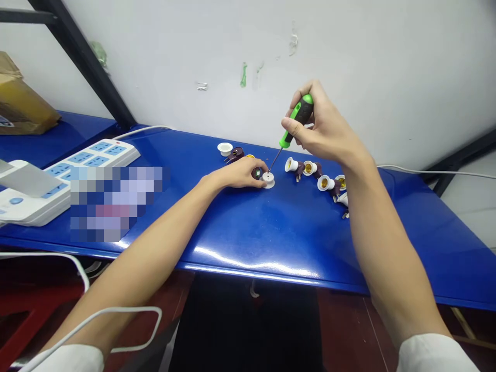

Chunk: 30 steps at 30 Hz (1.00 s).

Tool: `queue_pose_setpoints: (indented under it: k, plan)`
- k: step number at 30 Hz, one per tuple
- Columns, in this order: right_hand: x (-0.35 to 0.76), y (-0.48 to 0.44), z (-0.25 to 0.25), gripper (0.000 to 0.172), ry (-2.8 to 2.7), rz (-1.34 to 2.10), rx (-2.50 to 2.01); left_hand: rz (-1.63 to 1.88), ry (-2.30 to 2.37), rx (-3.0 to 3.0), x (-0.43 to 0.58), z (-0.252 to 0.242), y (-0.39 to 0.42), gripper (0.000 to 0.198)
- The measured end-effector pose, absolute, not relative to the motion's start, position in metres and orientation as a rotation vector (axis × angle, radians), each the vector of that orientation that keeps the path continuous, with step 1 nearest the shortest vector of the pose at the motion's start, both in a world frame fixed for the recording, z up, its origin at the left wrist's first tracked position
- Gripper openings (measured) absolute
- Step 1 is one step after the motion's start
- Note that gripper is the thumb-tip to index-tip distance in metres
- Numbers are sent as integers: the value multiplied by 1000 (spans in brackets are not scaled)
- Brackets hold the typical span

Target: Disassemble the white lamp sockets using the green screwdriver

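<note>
My right hand [315, 121] is closed around the green and black handle of a screwdriver [301, 111]. Its thin shaft slants down to a small white lamp socket shell [268, 178] that stands on the blue table. My left hand [246, 173] grips that shell at its left side between thumb and fingers. Close under these fingers is a dark brown piece [257, 173], partly hidden. The screwdriver's tip meets the top of the white shell; whether it sits in a screw is too small to tell.
Behind my left hand lie a loose white ring-shaped shell [225, 149] and a brown plug part [234, 154]. Several white and brown plug-in lamp sockets [326, 183] lie beside my right forearm. A white power strip [93, 160] is at left on the blue table [248, 232], before a wall [194, 46].
</note>
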State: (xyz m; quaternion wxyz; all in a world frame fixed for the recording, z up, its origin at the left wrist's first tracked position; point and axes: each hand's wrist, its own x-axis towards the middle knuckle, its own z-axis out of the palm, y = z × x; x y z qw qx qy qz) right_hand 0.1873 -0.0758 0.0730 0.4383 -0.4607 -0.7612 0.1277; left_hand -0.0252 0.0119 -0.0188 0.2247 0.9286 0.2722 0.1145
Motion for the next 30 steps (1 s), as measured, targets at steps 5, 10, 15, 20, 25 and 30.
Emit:
queue_pose_setpoints:
  k: [5,10,15,20,25,30]
  plan:
    - [188,-74,72,49,-1902,321,-1140,286,759,2582,-25,-18,11,45]
    - [189,-74,72,49,-1921,331,-1143,275,764,2595,-25,-17,11,46]
    - [188,-74,71,48,-1921,340,-1147,280,768,2570,-25,-19,12,45]
    - [186,-75,72,49,-1842,378,-1172,324,758,2521,-25,-22,15,45]
    - [186,-77,73,48,-1813,388,-1191,335,748,2524,-26,-22,15,45]
    - [186,-76,72,44,-1847,368,-1184,321,741,2533,-25,-21,15,45]
